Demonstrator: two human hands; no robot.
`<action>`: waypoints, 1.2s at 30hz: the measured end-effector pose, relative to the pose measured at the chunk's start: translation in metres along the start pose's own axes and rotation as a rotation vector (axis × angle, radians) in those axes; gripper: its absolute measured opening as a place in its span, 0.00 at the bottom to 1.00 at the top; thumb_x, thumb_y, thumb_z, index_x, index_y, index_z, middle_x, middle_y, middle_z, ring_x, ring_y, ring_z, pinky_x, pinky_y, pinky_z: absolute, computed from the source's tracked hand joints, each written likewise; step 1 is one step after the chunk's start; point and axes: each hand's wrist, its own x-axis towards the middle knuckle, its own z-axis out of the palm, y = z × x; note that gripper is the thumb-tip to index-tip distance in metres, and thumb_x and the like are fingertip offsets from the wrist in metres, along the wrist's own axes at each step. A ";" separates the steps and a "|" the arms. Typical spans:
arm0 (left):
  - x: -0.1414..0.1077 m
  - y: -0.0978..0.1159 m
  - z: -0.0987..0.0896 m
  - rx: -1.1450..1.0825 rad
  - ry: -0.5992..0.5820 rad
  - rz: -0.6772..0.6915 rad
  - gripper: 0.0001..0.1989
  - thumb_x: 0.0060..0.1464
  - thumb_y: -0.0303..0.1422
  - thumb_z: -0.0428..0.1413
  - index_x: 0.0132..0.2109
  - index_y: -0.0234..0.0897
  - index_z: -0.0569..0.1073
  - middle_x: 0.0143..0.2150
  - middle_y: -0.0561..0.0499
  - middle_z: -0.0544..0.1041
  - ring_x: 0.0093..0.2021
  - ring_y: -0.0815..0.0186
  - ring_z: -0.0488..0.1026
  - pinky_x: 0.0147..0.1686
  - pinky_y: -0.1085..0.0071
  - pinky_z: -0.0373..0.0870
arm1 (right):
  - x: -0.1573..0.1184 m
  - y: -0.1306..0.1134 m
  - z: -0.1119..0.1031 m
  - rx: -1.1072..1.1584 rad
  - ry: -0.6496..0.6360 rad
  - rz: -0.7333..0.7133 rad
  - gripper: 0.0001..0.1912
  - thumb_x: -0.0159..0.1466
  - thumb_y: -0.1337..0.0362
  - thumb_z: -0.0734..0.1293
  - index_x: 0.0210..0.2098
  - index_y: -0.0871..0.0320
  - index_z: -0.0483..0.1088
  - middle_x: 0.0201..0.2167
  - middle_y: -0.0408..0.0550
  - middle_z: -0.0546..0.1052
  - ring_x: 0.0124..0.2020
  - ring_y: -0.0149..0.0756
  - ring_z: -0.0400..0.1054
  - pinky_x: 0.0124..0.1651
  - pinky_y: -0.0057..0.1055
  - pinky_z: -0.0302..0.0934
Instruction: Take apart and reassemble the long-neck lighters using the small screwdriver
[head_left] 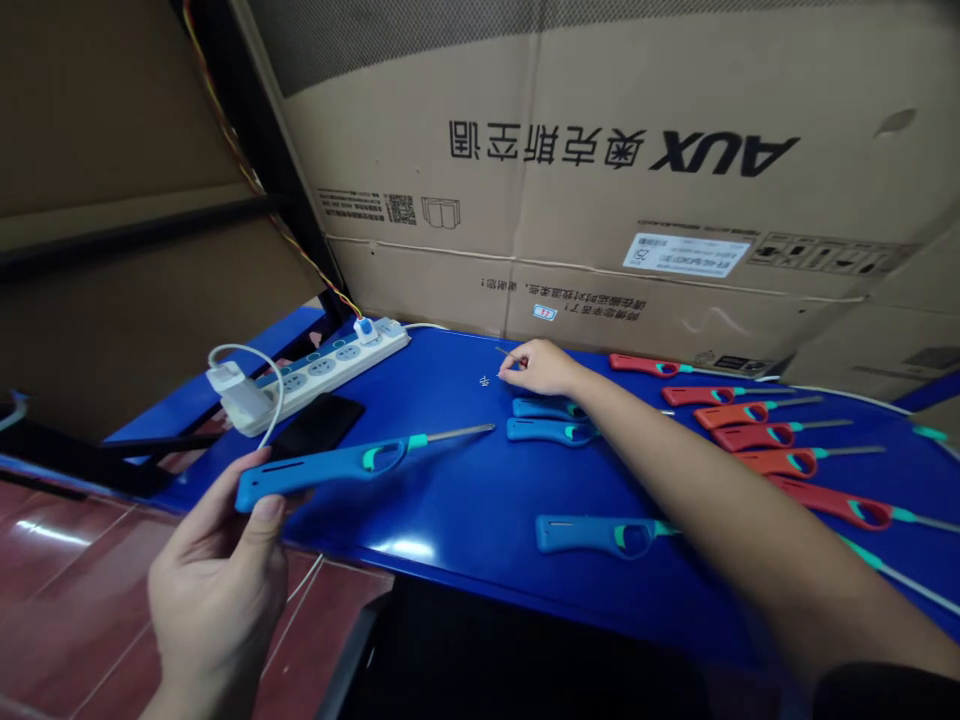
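Observation:
My left hand (pixel 217 590) grips a blue utility lighter (pixel 330 470) with teal trim and a long metal nozzle, holding it over the table's near edge. My right hand (pixel 540 367) rests at the far side of the blue table (pixel 465 530), its fingertips pinching a thin metal pin (pixel 506 352). Tiny metal bits (pixel 484 380) lie just left of those fingers. Two blue lighters (pixel 547 420) lie side by side below that hand, and a third blue lighter (pixel 600 535) lies nearer me. Several red lighters (pixel 757 415) fan out at the right, partly behind my right forearm.
A white power strip (pixel 322 365) with a charger and white cable sits at the table's left end, beside a black phone (pixel 319 423). A large cardboard AUX box (pixel 622 170) stands behind the table. Red tile floor (pixel 75 600) shows below left.

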 end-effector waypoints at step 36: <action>-0.011 0.056 0.126 0.481 -1.202 0.373 0.29 0.53 0.52 0.62 0.58 0.44 0.73 0.46 0.47 0.77 0.44 0.60 0.75 0.45 0.62 0.74 | -0.225 -0.021 -0.029 -0.268 -0.224 0.035 0.18 0.57 0.54 0.71 0.46 0.51 0.77 0.29 0.44 0.81 0.28 0.38 0.74 0.27 0.29 0.50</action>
